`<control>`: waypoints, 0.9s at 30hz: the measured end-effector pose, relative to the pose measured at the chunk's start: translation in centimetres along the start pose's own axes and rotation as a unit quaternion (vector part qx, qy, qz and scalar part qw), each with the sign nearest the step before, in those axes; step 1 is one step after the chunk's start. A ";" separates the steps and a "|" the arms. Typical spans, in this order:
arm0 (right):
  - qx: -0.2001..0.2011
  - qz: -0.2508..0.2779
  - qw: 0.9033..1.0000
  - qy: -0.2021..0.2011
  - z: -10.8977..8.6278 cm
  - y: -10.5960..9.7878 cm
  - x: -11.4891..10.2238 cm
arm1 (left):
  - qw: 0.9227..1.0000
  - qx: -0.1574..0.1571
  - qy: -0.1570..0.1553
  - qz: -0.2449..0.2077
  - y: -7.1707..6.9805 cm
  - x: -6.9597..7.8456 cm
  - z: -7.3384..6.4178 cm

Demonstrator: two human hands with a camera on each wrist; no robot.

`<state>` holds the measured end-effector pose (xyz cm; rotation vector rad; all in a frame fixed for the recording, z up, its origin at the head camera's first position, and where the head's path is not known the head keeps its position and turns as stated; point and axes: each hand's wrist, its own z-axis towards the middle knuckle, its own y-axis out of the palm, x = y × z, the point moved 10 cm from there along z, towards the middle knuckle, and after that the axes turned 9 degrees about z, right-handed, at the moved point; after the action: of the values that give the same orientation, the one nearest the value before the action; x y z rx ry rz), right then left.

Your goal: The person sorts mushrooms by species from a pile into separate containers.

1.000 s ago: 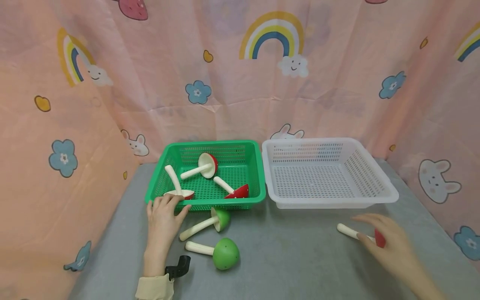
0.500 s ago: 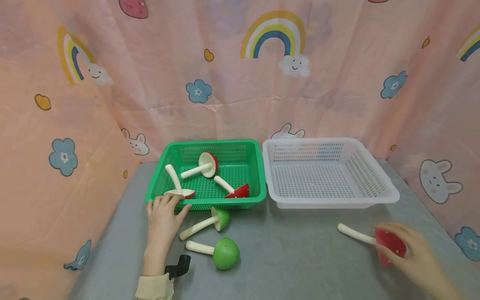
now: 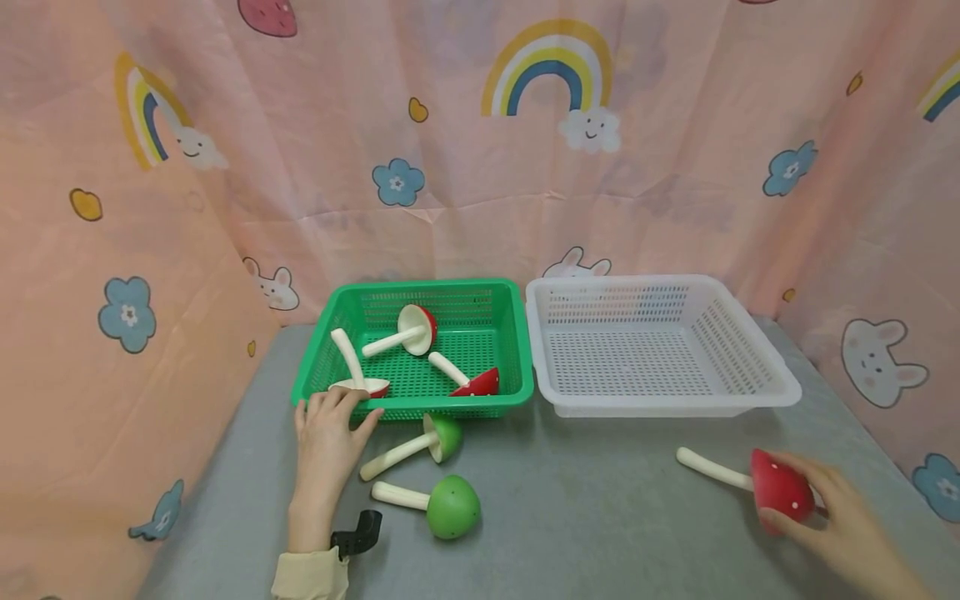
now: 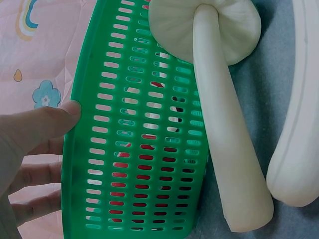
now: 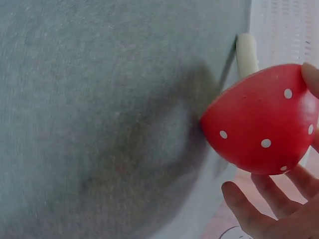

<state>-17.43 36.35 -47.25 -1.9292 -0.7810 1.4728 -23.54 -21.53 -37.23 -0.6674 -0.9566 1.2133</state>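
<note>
My left hand [image 3: 327, 437] grips the near rim of the green basket [image 3: 303, 367]; in the left wrist view its thumb lies outside and the fingers behind the rim. Three red-capped toy mushrooms lie inside, one [image 3: 348, 358] close by the fingers. Two green-capped toy mushrooms, one [image 3: 401, 454] near the basket and one [image 3: 452, 508] closer to me, lie on the table beside this hand. On the right, my right hand [image 3: 840, 508] has thumb and fingers around the white-spotted cap of a red toy mushroom [image 5: 264, 119], its pale stem pointing left toward the table's middle.
A white basket [image 3: 765, 367] stands right of the green one, their rims side by side. The grey tabletop [image 3: 570, 500] runs in front of both. A pink patterned curtain [image 3: 465, 233] closes off the back and sides.
My right hand has drawn back to the right from over the mushroom's stem to around its red cap, uncovering more of it. The mushroom and my left hand have stayed in place.
</note>
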 end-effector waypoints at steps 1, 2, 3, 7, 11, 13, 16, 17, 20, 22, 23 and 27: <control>-0.004 0.002 1.000 0.007 0.0 0.1 0.2 | 1.000 -0.002 0.000 0.000 0.0 0.0 0.0; -0.005 0.004 1.000 0.013 0.0 0.2 0.3 | 1.000 -0.004 -0.001 0.000 0.0 0.0 0.0; -0.004 0.005 1.000 0.015 0.0 0.2 0.3 | 1.000 -0.005 -0.001 -0.001 0.0 -0.1 0.0; 0.014 0.000 1.000 0.007 0.0 0.0 -0.1 | 1.000 -0.006 -0.003 0.000 0.0 -0.1 -0.1; 0.023 -0.002 1.000 0.007 -0.1 0.0 -0.3 | 1.000 -0.003 -0.001 0.002 0.0 0.0 -0.1; 0.027 -0.001 1.000 0.007 -0.3 0.0 -0.4 | 1.000 -0.002 -0.001 0.002 0.0 0.0 -0.1; 0.031 0.003 0.999 0.011 -0.5 -0.1 -0.5 | 1.000 -0.002 0.000 0.002 0.1 0.0 -0.1; 0.032 0.004 0.999 0.011 -0.5 0.0 -0.5 | 1.000 -0.002 -0.001 0.002 0.1 0.0 -0.1; 0.039 0.004 0.999 0.008 -0.7 -0.1 -1.1 | 1.000 -0.003 -0.001 0.002 0.1 0.0 0.0; 0.046 0.002 0.999 -0.001 -0.9 -0.2 -1.6 | 1.000 -0.003 -0.001 0.002 0.0 0.0 0.0; 0.050 0.002 0.999 -0.005 -1.0 -0.2 -1.9 | 1.000 -0.003 -0.001 0.003 0.0 0.1 0.0; 0.072 0.006 0.997 -0.033 -1.4 -0.5 -3.2 | 1.000 0.001 0.000 0.003 -0.1 0.1 0.0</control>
<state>-16.84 34.14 -44.51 -1.7893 -0.6737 1.5632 -23.47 -21.47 -37.18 -0.6703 -0.9541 1.2195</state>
